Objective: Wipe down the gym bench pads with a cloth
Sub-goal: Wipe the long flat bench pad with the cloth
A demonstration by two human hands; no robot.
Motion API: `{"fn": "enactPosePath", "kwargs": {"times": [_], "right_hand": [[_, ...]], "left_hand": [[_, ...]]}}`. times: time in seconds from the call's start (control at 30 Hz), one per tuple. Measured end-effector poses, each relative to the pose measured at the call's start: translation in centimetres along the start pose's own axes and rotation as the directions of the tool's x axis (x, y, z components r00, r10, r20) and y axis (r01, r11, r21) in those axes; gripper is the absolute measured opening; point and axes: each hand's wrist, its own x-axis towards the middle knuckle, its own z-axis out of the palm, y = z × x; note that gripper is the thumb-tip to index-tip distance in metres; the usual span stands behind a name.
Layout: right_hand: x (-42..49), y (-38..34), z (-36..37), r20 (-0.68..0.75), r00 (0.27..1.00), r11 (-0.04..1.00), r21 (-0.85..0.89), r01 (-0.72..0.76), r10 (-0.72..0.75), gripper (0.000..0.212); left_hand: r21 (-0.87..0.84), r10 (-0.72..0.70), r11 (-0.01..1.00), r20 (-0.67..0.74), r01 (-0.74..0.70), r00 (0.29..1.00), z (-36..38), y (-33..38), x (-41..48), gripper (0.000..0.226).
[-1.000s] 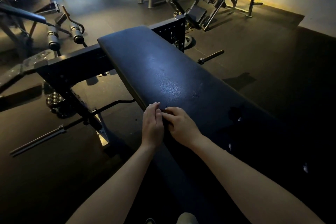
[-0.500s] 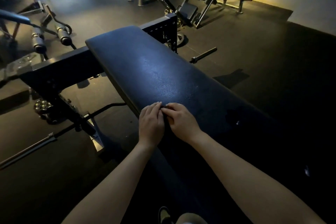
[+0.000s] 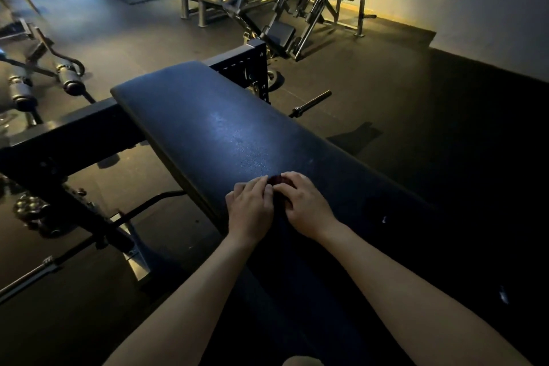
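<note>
Pressing bench pad [image 3: 208, 128], left hand [image 3: 251, 208] lies flat; right hand [image 3: 306, 205] curls fingers [image 3: 294, 181] round cloth [image 3: 277, 181].

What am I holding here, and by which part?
Seemingly a small dark red cloth, bunched on the bench pad: right hand curls over its top, left hand touches its left edge.

The bench pad [image 3: 208, 128] looks like grained, slightly glossy vinyl.
</note>
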Motion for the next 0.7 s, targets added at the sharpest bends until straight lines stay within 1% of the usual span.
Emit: {"fn": "enactPosePath", "kwargs": {"times": [0.1, 0.13, 0.2, 0.3, 0.37, 0.4, 0.5, 0.63, 0.7], "right_hand": [[1.1, 1.7, -1.1, 0.012, 1.0, 0.999, -0.027, -0.026, 0.027, 0.029], [1.7, 2.5, -1.5, 0.009, 0.999, 0.998, -0.04, -0.052, 0.053, 0.029], [3.3, 4.7, -2.2, -0.017, 0.989, 0.985, -0.089, -0.149, 0.148, 0.032], [5.0, 7.4, -3.5, -0.074, 0.937, 0.928, -0.135, -0.347, 0.34, 0.037], [5.4, 7.5, -3.6, -0.109, 0.91, 0.902, -0.127, -0.413, 0.401, 0.039], [5.5, 7.0, -3.3, -0.125, 0.906, 0.899, -0.133, -0.418, 0.403, 0.04], [4.9, 4.4, -2.0, -0.135, 0.931, 0.925, -0.134, -0.356, 0.339, 0.04], [3.1, 2.0, -0.4, -0.07, 0.987, 0.988, -0.03, -0.149, 0.146, 0.032], [2.7, 2.2, -0.8, -0.077, 0.995, 0.997, -0.023, -0.073, 0.071, 0.034]], "left_hand": [[-0.019, 0.054, 0.998, 0.072, -0.052, 0.996, 0.9, 1.3, 1.9, 0.046], [-0.01, 0.079, 0.997, 0.103, -0.078, 0.992, 1.2, 1.7, 2.2, 0.048], [0.057, 0.116, 0.99, 0.141, -0.125, 0.983, 1.9, 1.8, 2.4, 0.05], [0.097, 0.117, 0.987, 0.118, -0.129, 0.986, 2.3, 1.3, 2.6, 0.05], [0.081, 0.102, 0.991, 0.091, -0.109, 0.991, 2.5, 1.3, 2.6, 0.049], [0.076, 0.094, 0.992, 0.079, -0.1, 0.992, 2.6, 1.4, 2.6, 0.048], [0.042, 0.064, 0.997, 0.036, -0.066, 0.997, 2.8, 1.6, 2.6, 0.046], [-0.006, 0.057, 0.998, 0.034, -0.056, 0.998, 2.6, 1.5, 2.6, 0.052], [-0.014, 0.058, 0.998, 0.033, -0.058, 0.998, 2.6, 1.4, 2.5, 0.052]]}}
